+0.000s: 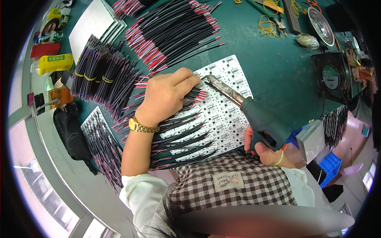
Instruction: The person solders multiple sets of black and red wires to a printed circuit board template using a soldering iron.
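Note:
A white circuit board panel (227,129) lies on the green bench in front of me, with rows of small black parts on it. My left hand (168,93) is over its left side, fingers closed on a thin black wire whose end is near the iron's tip. Short black wires (178,139) with red and white ends fan out across the panel's left part, some beneath that hand. My right hand (268,152) grips a dark soldering gun (264,121); the hot end reaches to just beside my left fingertips. The gun's body hides part of this hand.
Piles of black wires (178,33) lie at the back. Bundled wires (103,75) and stacked white panels (93,23) are at the left, near a yellow bottle (53,64). A black fan (331,75), a metal dish (320,27) and pliers (281,27) stand or lie at the right.

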Tool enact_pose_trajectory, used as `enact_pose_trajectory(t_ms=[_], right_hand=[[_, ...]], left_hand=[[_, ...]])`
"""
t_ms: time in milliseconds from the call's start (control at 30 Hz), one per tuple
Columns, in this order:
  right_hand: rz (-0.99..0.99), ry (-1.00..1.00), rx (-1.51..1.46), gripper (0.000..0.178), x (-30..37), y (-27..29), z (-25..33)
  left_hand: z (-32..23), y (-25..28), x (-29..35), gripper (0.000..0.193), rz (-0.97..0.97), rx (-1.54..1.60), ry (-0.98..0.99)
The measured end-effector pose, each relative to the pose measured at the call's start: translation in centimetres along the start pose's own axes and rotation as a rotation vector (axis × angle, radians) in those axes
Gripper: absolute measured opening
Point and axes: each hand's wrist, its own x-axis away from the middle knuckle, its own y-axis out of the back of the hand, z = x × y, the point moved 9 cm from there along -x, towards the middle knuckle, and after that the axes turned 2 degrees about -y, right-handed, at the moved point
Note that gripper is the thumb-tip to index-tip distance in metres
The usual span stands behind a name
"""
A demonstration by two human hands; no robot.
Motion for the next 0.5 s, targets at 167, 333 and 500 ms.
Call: enact_pose_trajectory(t_ms=[167, 333, 500], right_hand=[[-0.043, 0.010, 0.069, 0.053, -0.38, 0.19, 0.09], [0.090, 0.004, -0.072, 0.019, -0.26, -0.58, -0.17], [0.075, 0.042, -0.062, 0.018, -0.21, -0.56, -0.40]], left_hand=[[0.01, -0.16, 0.13, 0.042, -0.002, 0.005, 0.014], [0.20, 0.05, 0.13, 0.042, -0.013, 0.009, 0.028], [-0.03, -0.25, -0.10, 0.042, 0.026, 0.018, 0.007]])
